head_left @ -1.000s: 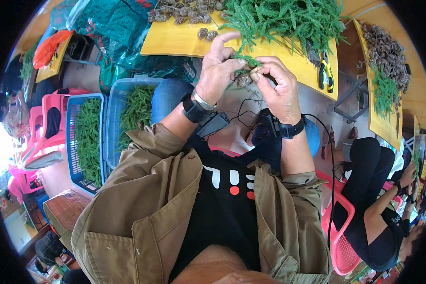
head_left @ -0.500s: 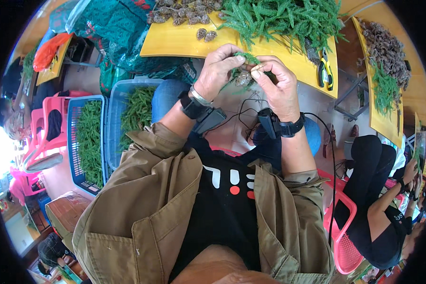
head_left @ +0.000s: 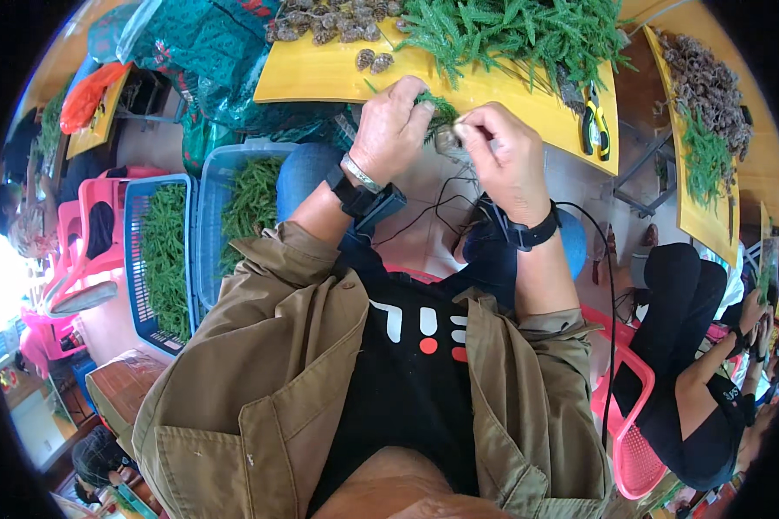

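Note:
My left hand [head_left: 391, 131] is closed around a green artificial pine sprig [head_left: 438, 107], whose needles stick out past the fingers. A brown pine cone [head_left: 447, 141] hangs at the sprig's lower side, between my two hands. My right hand [head_left: 504, 158] pinches thumb against forefinger right beside the cone; what sits in the pinch is too small to make out. Both hands are in front of the yellow table's [head_left: 320, 80] near edge. On that table lie two loose pine cones [head_left: 374, 60], a heap of cones [head_left: 333, 19] and a large pile of green sprigs [head_left: 519, 39].
Yellow-and-black pliers [head_left: 595, 131] lie at the table's right end. To my left stand a blue basket [head_left: 158, 259] and a clear blue bin [head_left: 206, 233], both with green sprigs. A black cable [head_left: 612, 294] runs down beside my right arm. Another person [head_left: 701, 389] sits at the right.
My left hand has turned, its fingers folding further over the sprig. My right hand has drawn slightly away from it, with thumb and forefinger still pinched.

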Motion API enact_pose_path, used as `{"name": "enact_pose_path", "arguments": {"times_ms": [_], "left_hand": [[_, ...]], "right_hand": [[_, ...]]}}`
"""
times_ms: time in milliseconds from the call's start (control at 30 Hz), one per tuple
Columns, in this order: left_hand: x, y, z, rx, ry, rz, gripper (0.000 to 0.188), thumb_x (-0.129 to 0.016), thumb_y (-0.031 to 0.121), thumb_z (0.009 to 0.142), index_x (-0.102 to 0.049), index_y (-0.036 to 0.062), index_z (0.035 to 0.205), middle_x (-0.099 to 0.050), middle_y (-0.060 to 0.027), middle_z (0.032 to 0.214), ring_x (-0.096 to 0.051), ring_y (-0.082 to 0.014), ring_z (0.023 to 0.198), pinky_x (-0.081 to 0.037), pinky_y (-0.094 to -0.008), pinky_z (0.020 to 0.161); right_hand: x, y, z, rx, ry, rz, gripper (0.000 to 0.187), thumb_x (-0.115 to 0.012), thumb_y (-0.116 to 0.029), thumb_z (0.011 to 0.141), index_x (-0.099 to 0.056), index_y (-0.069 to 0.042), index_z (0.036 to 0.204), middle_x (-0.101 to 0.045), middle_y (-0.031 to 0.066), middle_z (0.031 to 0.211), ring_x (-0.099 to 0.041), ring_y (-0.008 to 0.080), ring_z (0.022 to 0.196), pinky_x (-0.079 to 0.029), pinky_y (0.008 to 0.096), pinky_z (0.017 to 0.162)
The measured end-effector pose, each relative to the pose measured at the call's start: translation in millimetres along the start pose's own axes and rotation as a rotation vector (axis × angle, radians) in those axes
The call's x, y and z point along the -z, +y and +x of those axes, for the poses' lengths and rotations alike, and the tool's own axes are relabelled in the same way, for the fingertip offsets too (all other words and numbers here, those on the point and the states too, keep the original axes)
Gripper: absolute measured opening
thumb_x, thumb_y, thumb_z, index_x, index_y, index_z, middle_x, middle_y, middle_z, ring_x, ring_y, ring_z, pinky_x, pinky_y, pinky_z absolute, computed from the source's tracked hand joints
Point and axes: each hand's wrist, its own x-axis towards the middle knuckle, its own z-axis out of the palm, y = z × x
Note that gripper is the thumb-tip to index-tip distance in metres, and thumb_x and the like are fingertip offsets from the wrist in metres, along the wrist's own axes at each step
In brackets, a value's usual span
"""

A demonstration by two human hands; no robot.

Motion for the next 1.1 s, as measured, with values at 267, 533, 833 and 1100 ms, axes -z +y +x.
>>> {"name": "enact_pose_path", "arguments": {"times_ms": [267, 533, 833, 1100], "left_hand": [[-16.3, 12.4, -1.5, -0.128, -0.050, 0.207, 0.015, -0.055, 0.007, 0.082, -0.051, -0.0003, 0.094, -0.059, -0.0227, 0.082, -0.058, -0.0419, 0.081, -0.046, -0.0490, 0.073], [-27.8, 13.6, -4.1, -0.241, -0.054, 0.252, 0.017, -0.058, 0.006, 0.081, -0.054, 0.0017, 0.097, -0.059, -0.0202, 0.084, -0.057, -0.0416, 0.079, -0.046, -0.0473, 0.070], [-30.0, 16.6, -6.4, -0.261, -0.056, 0.263, 0.016, -0.058, 0.006, 0.080, -0.054, 0.0016, 0.094, -0.058, -0.0202, 0.083, -0.057, -0.0407, 0.079, -0.047, -0.0472, 0.070], [-28.8, 16.5, -5.6, -0.303, -0.086, 0.314, 0.014, -0.058, 0.006, 0.077, -0.054, 0.0012, 0.090, -0.058, -0.0194, 0.079, -0.057, -0.0399, 0.077, -0.047, -0.0463, 0.069]], "right_hand": [[-2.7, 4.1, -2.3, -0.082, -0.092, -0.146, 0.004, -0.062, -0.006, 0.078, -0.063, -0.003, 0.081, -0.066, 0.0127, 0.073, -0.066, 0.0269, 0.065, -0.050, 0.0331, 0.059], [4.1, 9.4, -5.3, -0.212, -0.135, -0.213, 0.010, -0.062, -0.013, 0.074, -0.066, -0.004, 0.076, -0.066, 0.0125, 0.070, -0.065, 0.0287, 0.066, -0.050, 0.0353, 0.062], [9.0, 13.7, -8.0, -0.242, -0.186, -0.220, 0.013, -0.061, -0.015, 0.074, -0.066, -0.003, 0.075, -0.066, 0.0130, 0.071, -0.065, 0.0292, 0.065, -0.050, 0.0354, 0.062], [6.6, 18.0, -9.8, -0.217, -0.076, -0.098, 0.010, -0.066, -0.012, 0.077, -0.065, -0.002, 0.078, -0.065, 0.0112, 0.069, -0.062, 0.0256, 0.061, -0.048, 0.0309, 0.060]]}}
